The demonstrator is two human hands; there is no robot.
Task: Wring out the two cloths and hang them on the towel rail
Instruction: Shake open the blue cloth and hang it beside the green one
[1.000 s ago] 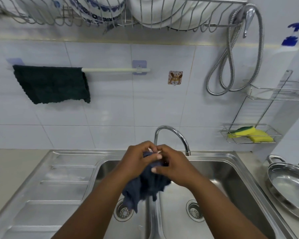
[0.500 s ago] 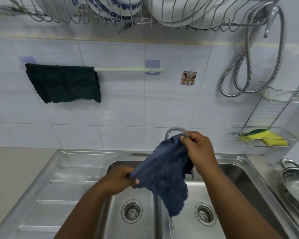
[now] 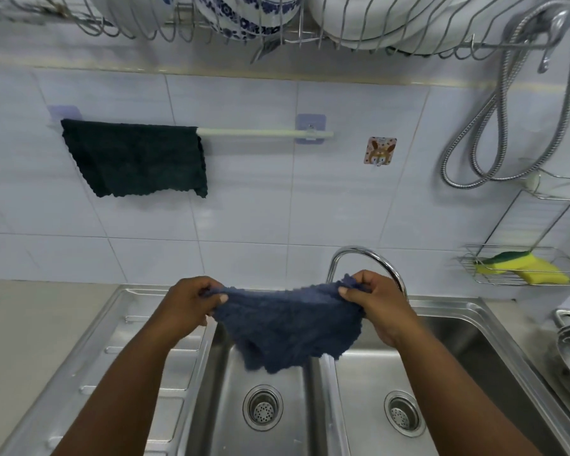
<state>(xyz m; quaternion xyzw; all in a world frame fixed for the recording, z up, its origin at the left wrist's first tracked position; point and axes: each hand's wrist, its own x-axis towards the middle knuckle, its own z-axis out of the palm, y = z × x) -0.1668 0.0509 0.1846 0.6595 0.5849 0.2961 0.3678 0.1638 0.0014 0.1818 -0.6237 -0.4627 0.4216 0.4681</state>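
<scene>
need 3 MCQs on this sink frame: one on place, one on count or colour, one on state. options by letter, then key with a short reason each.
1. Where does the dark green cloth hang?
A. On the left part of the white towel rail
B. Over the chrome tap
C. In the wire basket

2. How many round drain strainers show in the steel double sink?
A. One
B. Two
C. Three

3. What state is the dark blue cloth in?
A. Balled up in one fist
B. Lying in the basin
C. Spread out between both hands over the sink

Key:
1 A: the green cloth drapes over the rail's left part, and the right part is bare.
2 B: one strainer sits in each basin.
3 C: the left hand and the right hand each pinch a top corner, and the cloth sags between them.
</scene>
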